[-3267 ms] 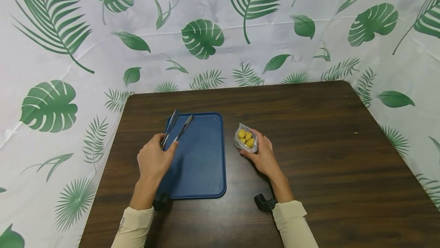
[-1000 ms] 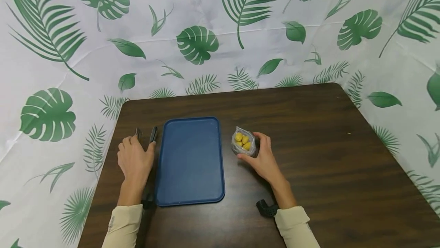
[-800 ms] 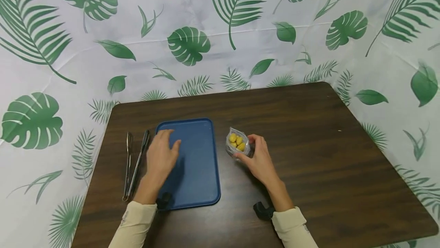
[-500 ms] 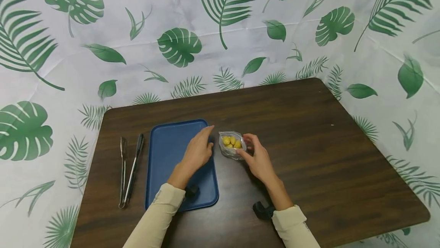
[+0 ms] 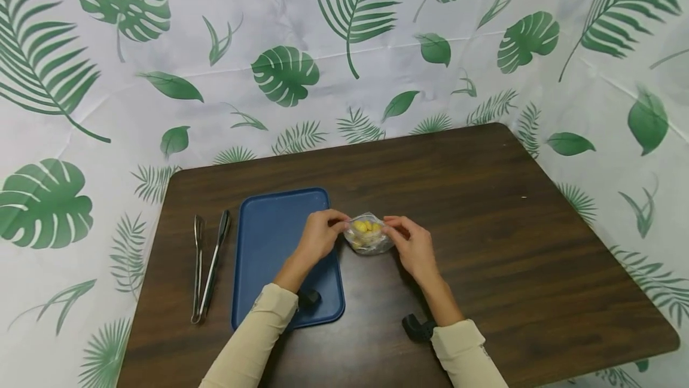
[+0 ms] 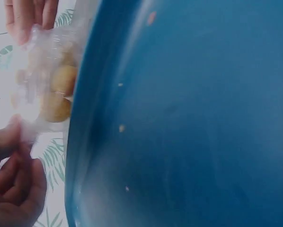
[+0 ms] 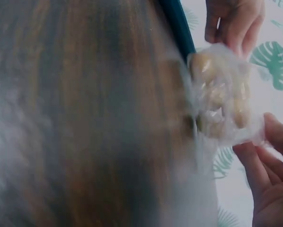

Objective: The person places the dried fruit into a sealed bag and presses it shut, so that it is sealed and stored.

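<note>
A clear plastic bag [image 5: 371, 247] with several round yellow pieces inside stands on the table just right of the blue tray. My left hand [image 5: 319, 234] pinches the left corner of its mouth between thumb and fingers. On the opposite corner, my right hand [image 5: 413, 247] pinches the plastic the same way, so the mouth is drawn out sideways. Through the film, the yellow pieces [image 6: 61, 94] show in the left wrist view. The right wrist view has the bag [image 7: 222, 97] stretched between both hands' fingertips.
The blue tray [image 5: 269, 250] lies under my left forearm, with small crumbs on it in the left wrist view. Metal tongs [image 5: 209, 274] lie spread on the dark wooden table [image 5: 484, 226] left of the tray. A leaf-print cloth [image 5: 226, 95] hangs behind.
My left hand has set the tongs down left of the tray, let go and crossed rightward to the bag. My right hand has moved from the bag's side to its mouth corner.
</note>
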`<state>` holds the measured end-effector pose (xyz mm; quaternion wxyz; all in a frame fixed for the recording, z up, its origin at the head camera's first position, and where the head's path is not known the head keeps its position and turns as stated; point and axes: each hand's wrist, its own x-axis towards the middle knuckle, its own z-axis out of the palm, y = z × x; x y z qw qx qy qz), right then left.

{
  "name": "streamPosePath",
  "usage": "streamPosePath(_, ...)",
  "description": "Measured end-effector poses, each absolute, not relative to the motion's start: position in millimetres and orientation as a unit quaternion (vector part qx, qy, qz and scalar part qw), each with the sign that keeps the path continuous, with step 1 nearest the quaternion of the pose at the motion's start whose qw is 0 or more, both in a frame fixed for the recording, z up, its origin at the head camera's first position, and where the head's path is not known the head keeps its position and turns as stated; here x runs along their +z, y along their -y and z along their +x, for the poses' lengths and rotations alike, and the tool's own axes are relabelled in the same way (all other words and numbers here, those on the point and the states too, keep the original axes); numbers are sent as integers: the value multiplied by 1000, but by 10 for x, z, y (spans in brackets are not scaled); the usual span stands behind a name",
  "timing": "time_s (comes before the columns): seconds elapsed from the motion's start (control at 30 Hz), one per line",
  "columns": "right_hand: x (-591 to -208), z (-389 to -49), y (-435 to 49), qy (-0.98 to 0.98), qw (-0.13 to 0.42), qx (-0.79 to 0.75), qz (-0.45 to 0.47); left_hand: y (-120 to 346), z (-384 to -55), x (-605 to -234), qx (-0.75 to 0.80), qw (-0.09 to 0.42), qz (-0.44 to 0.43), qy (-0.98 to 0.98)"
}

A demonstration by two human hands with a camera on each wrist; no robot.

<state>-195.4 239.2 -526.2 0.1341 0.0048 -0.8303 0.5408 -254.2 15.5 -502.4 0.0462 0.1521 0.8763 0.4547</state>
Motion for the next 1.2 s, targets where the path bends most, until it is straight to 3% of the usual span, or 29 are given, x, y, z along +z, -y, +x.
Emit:
streamPosePath(0.2, -4964, -1920, -2458, 826, 196, 528, 32, -72, -2519, -4767, 497, -63, 183, -846)
streamPosePath(0.3, -4765, -1879, -2496, 797, 191, 570, 60, -68, -2465, -4583, 525, -114, 211, -817)
streamPosePath(0.4, -4675, -1833, -2584, 765, 125, 626, 86, -99, -2394, -4414, 548, -145, 228, -792)
streamPosePath(0.6, -4918, -1723, -2756, 715, -86, 685, 108, -159, -2288, -4233, 557, -195, 220, -776)
streamPosePath(0.7, -5065, -1713, -2705, 682, -127, 708, 132, -171, -2273, -4218, 556, -206, 214, -776)
streamPosePath(0.97, -5108, -1721, -2468, 666, -74, 738, 78, -174, -2277, -4224, 558, -217, 205, -775)
streamPosePath(1.2, -5184, -1650, -2552, 769, -22, 632, 96, -137, -2412, -4029, 578, -261, 212, -744)
